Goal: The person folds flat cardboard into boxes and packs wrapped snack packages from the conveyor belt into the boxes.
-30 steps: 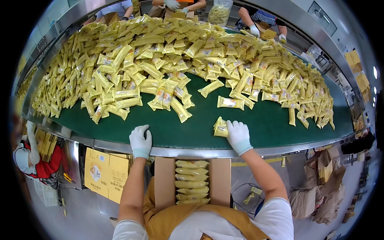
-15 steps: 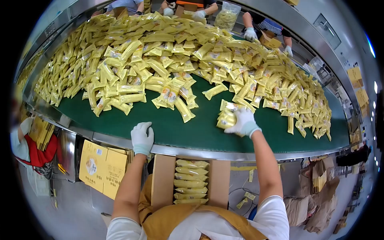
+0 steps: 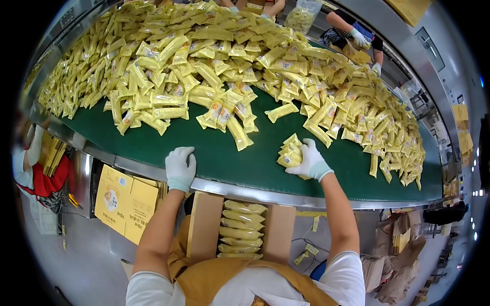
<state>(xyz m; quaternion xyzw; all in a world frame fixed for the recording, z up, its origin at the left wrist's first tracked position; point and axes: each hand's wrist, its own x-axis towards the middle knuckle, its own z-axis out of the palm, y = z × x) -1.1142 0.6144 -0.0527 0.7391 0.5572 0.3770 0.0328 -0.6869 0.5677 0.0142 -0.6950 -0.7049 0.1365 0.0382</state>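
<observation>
My right hand (image 3: 308, 161), in a white glove, is closed round a small bunch of yellow wrapped snack bars (image 3: 290, 153) on the green conveyor belt (image 3: 214, 161). My left hand (image 3: 180, 166), also gloved, rests near the belt's front edge with its thumb apart and nothing in it. Between my arms and below the belt, an open cardboard box (image 3: 205, 224) holds a row of yellow wrapped bars (image 3: 242, 226). Past my hands, a large heap of the same bars (image 3: 204, 66) covers the far part of the belt.
A metal rail (image 3: 245, 192) edges the belt in front of me. Flattened yellow cartons (image 3: 124, 200) stand at the lower left. Across the belt, a co-worker's gloved hand (image 3: 360, 38) is near a box. A clear bag (image 3: 302, 16) of bars sits at the back.
The bars in my right hand are gathered into a tighter, more tilted bunch. My left hand stays by the belt edge. The whole view has shifted slightly, and a co-worker's hand across the belt has moved.
</observation>
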